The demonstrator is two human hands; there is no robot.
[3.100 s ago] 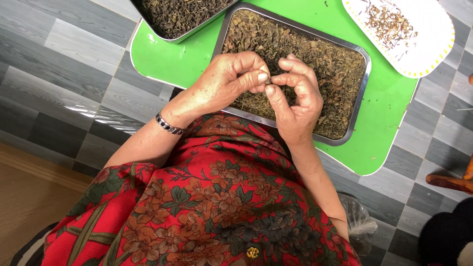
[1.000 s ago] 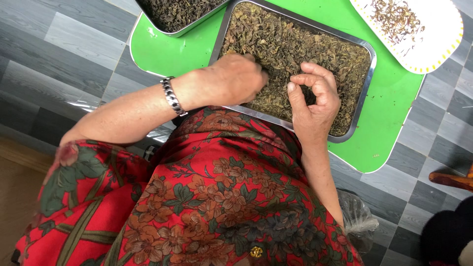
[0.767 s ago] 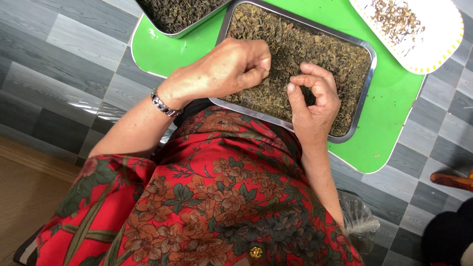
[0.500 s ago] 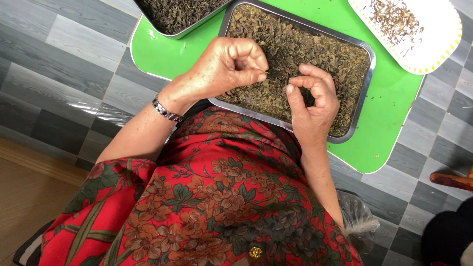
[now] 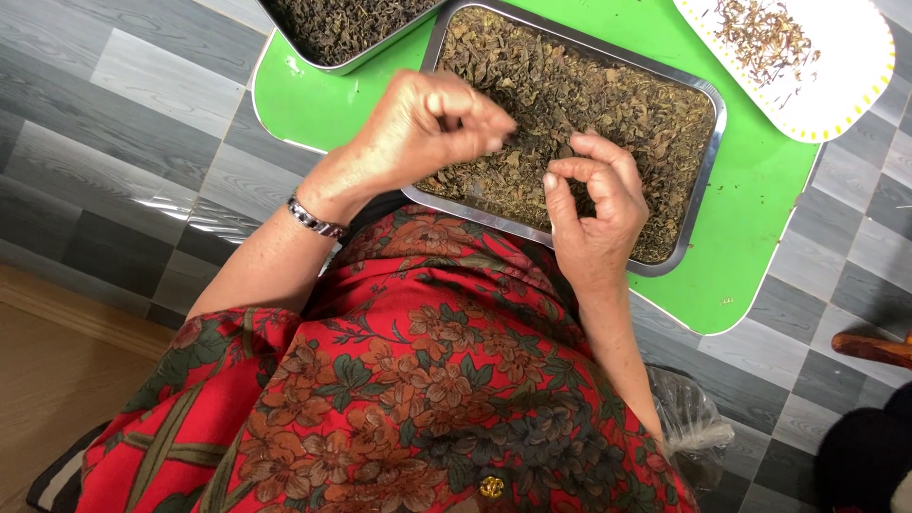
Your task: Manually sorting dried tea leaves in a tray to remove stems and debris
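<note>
The left hand (image 5: 432, 123) is curled with its fingers pinched together and the right hand (image 5: 594, 204) pinches thumb to finger, both just over the metal tray (image 5: 708, 142) of dried leaves (image 5: 608, 95) on the green tabletop (image 5: 760, 228).

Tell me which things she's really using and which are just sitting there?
In use:
left hand
right hand
near metal tray of dried leaves

Just there:
second metal tray
white plate of bits
green table
plastic bag
</note>
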